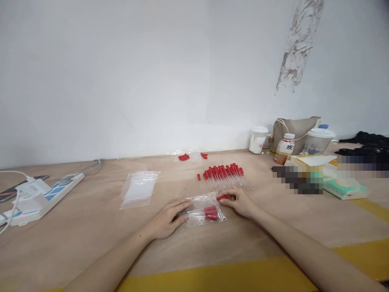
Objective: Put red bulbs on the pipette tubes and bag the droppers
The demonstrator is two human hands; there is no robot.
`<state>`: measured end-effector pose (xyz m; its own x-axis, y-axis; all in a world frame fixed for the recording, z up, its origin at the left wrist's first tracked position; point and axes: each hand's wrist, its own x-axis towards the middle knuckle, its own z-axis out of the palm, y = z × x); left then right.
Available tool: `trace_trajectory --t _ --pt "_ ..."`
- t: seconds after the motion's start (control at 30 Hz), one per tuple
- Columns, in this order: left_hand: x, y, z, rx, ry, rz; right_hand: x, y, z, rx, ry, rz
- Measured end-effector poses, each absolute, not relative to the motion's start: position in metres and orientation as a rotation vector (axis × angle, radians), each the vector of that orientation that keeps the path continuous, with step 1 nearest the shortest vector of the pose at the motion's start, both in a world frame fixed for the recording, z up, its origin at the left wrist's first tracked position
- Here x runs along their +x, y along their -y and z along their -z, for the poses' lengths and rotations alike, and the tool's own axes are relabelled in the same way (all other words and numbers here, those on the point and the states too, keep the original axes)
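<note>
A clear plastic bag (199,200) lies in front of me, with several glass droppers with red rubber bulbs (210,212) inside, bulbs toward the right. My left hand (170,219) holds the bag's left end, fingers along the upper edge and thumb by the lower edge. At the bag's upper right corner, my right hand (238,201) pinches a dropper by its red bulb (222,197); its glass tube is hard to make out against the bag. Just beyond, a row of red-bulbed droppers (225,172) lies side by side, with a single dropper (199,177) left of it.
Flat clear bags (140,188) are stacked at left, near a power strip (57,194) with chargers. Loose red bulbs (184,157) lie by the wall. Toward the right stand a paper cup (258,140), a bottle (285,149), a grey bag (299,132) and a tissue pack (345,186).
</note>
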<state>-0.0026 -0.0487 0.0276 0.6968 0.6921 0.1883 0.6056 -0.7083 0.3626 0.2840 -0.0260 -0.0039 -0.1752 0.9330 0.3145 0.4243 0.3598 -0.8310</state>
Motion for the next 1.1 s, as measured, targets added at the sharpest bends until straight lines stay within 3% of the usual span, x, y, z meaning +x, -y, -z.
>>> trace_trajectory --t 0.13,0.5,0.83,1.1 --pt "-0.003 0.049 -0.028 2.634 -1.029 -0.455 0.289 0.022 0.003 -1.224 1.878 -0.616" --pt "-0.002 0.05 -0.029 2.647 -0.998 -0.48 0.267 0.031 0.004 -1.042 1.815 -0.783" --pt "-0.002 0.048 -0.026 2.647 -1.01 -0.461 0.257 0.029 0.01 -1.164 1.788 -0.648" --pt "-0.004 0.048 -0.026 2.645 -1.012 -0.419 0.261 0.025 0.003 -0.994 1.777 -0.88"
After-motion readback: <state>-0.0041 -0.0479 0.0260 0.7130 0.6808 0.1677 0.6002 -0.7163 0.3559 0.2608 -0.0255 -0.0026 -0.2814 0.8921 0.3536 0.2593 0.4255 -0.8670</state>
